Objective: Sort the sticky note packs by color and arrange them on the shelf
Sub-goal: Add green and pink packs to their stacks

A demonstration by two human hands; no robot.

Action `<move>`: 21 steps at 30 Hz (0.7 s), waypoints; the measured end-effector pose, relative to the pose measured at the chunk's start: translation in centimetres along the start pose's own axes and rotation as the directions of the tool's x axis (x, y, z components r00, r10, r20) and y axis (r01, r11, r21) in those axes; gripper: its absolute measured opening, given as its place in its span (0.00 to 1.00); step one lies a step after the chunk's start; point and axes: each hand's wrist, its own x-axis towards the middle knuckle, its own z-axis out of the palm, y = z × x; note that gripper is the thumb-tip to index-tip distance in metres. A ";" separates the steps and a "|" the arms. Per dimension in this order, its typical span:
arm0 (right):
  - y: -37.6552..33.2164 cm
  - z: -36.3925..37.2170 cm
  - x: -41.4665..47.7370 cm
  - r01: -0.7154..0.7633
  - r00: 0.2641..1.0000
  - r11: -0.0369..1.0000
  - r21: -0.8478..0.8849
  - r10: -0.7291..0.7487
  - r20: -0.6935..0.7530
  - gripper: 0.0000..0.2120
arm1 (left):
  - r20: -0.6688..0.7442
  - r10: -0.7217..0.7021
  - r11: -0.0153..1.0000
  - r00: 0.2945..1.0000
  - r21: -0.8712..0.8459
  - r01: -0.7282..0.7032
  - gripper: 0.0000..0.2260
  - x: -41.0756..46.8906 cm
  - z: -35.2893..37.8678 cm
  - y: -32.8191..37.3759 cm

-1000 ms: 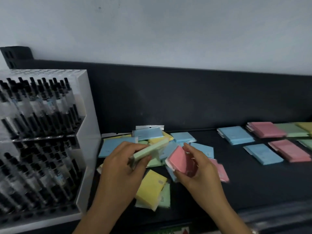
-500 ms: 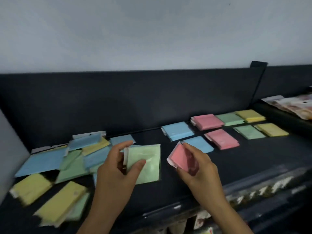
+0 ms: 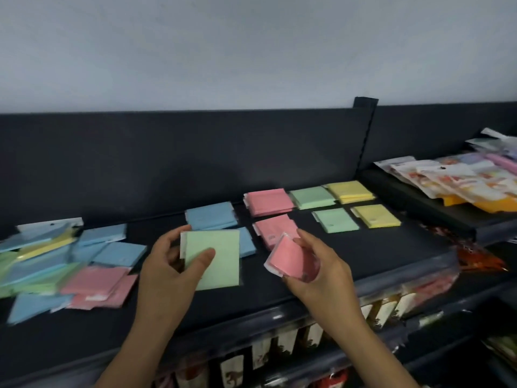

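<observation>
My left hand [image 3: 170, 264] holds a green sticky note pack [image 3: 216, 259] flat above the dark shelf [image 3: 363, 253], thumb on its face. My right hand [image 3: 319, 267] grips a tilted pink pack [image 3: 288, 260] just in front of the sorted pink pile [image 3: 275, 229]. Sorted piles lie in two rows: blue [image 3: 209, 215], pink [image 3: 268, 201], green [image 3: 312, 197], yellow [image 3: 349, 191] at the back, green [image 3: 335, 219] and yellow [image 3: 375, 215] in front. A mixed heap of blue, yellow, green and pink packs [image 3: 64, 261] lies at the left.
A raised neighbouring shelf at the right holds plastic-wrapped goods [image 3: 458, 180]. A black upright divider [image 3: 365, 130] stands behind the yellow piles. Below the shelf's front edge hang packaged items [image 3: 282, 345].
The view has swung right, away from the pen rack. Both hands have moved right with their packs, and the green pack has turned from edge-on to flat.
</observation>
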 end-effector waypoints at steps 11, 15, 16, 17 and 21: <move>4.0 -3.5 2.7 -0.003 1.000 1.000 -0.012 0.002 -0.019 0.32 | 0.075 -0.116 0.978 0.990 -0.165 0.127 0.11 3.1 5.8 0.5; 4.0 -4.1 4.6 0.044 0.972 0.995 -0.085 -0.023 0.235 0.32 | 0.061 -0.117 0.967 0.991 -0.222 0.127 0.10 5.7 7.2 0.6; 4.1 -4.3 5.2 0.052 0.944 0.995 -0.091 -0.019 0.330 0.32 | 0.067 -0.121 0.962 0.990 -0.238 0.134 0.10 6.1 7.5 0.6; 4.1 -4.5 5.7 0.050 0.914 0.995 -0.086 -0.011 0.405 0.32 | 0.076 -0.127 0.956 0.989 -0.255 0.142 0.11 6.5 7.8 0.7; 4.4 -4.7 7.5 0.074 0.840 0.992 -0.101 -0.007 0.542 0.33 | 0.113 -0.171 0.940 0.979 -0.279 0.197 0.10 7.5 8.6 0.3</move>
